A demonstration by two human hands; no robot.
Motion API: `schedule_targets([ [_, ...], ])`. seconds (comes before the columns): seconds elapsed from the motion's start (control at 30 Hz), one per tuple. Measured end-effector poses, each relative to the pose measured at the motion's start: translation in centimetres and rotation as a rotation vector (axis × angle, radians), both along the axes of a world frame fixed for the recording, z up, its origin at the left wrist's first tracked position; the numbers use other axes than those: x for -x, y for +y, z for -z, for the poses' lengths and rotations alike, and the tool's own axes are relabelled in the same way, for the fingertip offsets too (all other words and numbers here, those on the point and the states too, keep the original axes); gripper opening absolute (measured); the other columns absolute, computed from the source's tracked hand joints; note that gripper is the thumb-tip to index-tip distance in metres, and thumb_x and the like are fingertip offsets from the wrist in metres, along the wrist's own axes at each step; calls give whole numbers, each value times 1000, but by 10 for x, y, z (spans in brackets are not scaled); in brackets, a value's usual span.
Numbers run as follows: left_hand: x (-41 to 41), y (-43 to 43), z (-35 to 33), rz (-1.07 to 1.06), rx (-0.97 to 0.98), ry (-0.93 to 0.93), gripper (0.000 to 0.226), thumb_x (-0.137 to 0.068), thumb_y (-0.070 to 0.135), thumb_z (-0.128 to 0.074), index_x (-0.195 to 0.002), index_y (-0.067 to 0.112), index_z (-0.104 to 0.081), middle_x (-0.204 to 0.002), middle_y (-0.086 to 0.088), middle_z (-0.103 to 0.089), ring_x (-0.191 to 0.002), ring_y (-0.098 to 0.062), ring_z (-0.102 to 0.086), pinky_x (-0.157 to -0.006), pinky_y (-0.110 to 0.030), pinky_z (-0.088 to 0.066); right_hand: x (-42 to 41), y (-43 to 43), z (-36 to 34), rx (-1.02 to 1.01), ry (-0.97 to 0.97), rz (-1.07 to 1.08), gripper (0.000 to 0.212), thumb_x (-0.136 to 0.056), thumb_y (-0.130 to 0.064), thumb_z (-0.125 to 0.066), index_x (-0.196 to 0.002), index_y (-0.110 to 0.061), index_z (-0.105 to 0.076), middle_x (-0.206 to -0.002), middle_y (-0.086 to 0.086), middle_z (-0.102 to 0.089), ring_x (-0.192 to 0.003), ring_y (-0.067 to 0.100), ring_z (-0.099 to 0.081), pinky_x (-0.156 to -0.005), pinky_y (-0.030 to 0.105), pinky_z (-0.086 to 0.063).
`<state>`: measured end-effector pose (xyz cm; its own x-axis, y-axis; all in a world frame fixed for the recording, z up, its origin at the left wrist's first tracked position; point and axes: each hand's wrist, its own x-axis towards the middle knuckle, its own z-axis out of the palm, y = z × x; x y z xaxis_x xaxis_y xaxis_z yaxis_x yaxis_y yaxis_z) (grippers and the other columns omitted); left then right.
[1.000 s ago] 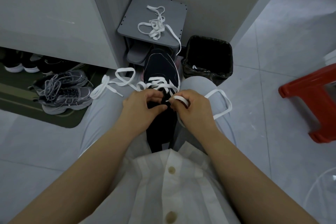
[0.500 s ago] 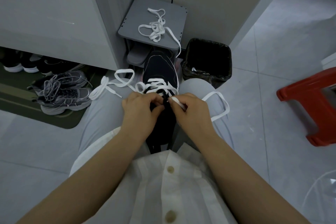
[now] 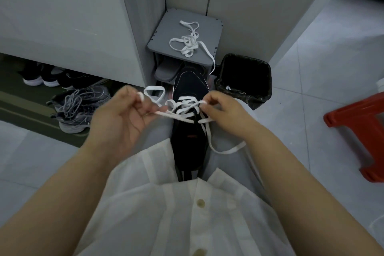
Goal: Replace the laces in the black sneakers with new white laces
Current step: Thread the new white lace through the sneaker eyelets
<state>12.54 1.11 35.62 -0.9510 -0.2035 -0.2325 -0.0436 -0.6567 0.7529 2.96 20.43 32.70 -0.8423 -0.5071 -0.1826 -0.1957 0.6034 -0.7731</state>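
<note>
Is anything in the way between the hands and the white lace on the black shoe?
Nothing visible is in the way. The left hand pinches one stretch of the white lace, drawn out to the side. The right hand pinches another stretch, right over the black sneaker.

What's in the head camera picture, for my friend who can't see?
A person's left hand and right hand each pinch an end of a white lace, half threaded through a black sneaker between their knees. A spare lace lies on a grey stool ahead.
</note>
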Motion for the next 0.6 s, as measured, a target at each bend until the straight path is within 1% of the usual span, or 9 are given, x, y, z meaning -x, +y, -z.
schedule_targets([
  [0.07,6,-6,-1,12,146,-100,14,-78,12,-41,-66,15,-34,-46,5,-36,-43,-9,-34,-51,-24,-43,1,5,-21,227,-194,46,18,-93,-15,-53,-75,-16,-57,-63,-11,-58,-64,5,-54,-71,18,-43],
  [0.13,9,-1,6,163,845,-188,10,-85,20,-44,-75,18,-45,-47,8,-41,-42,-6,-34,-57,-26,-33,1,11,-36,204,-209,17,19,-92,-17,-55,-74,-18,-62,-49,-13,-54,-54,4,-51,-66,17,-45],
  [0.23,12,9,26,503,1728,-84,23,-85,37,-57,-99,20,-51,-76,4,-53,-72,-10,-51,-71,-27,-36,1,18,-47,34,-123,-56,16,-90,-24,-59,-77,-22,-69,-42,-13,-42,-46,2,-36,-51,13,-33],
  [0.3,17,9,26,538,1902,-32,32,-84,47,-54,-95,18,-62,-88,-2,-49,-91,-22,-52,-77,-28,-36,2,24,-51,-41,-84,-65,14,-90,-23,-60,-81,-19,-70,-44,-16,-46,-45,0,-40,-49,8,-30],
  [0.4,18,-4,9,330,1585,16,35,-78,51,-43,-76,24,-66,-83,-5,-49,-80,-14,-53,-76,-22,-38,4,39,-51,-163,63,6,8,-88,-24,-62,-85,-20,-68,-63,-18,-59,-60,-7,-51,-53,6,-35],
  [0.47,16,-22,-4,56,1237,-89,14,-88,23,-48,-80,26,-60,-85,-1,-53,-73,4,-52,-72,-7,-37,6,48,-48,-198,127,100,4,-85,-27,-65,-83,-23,-67,-76,-12,-62,-66,0,-52,-57,12,-38],
  [0.5,17,-33,-10,-83,904,-125,21,-91,10,-45,-81,22,-59,-83,1,-58,-74,4,-55,-77,-6,-38,7,51,-46,-195,129,131,4,-83,-27,-67,-81,-24,-66,-75,-11,-61,-65,0,-52,-58,14,-38],
  [0.57,16,-48,-22,-227,140,-13,33,-91,9,-40,-64,20,-56,-69,5,-60,-73,-5,-60,-81,-18,-48,6,53,-43,-169,98,144,5,-81,-24,-70,-79,-25,-65,-65,-15,-59,-58,-6,-51,-55,10,-36],
  [0.6,15,-49,-27,-229,-26,30,33,-87,13,-42,-57,21,-51,-59,7,-53,-62,-6,-55,-71,-20,-51,4,52,-41,-153,83,140,6,-81,-21,-70,-79,-24,-65,-59,-18,-57,-55,-10,-50,-53,7,-34],
])
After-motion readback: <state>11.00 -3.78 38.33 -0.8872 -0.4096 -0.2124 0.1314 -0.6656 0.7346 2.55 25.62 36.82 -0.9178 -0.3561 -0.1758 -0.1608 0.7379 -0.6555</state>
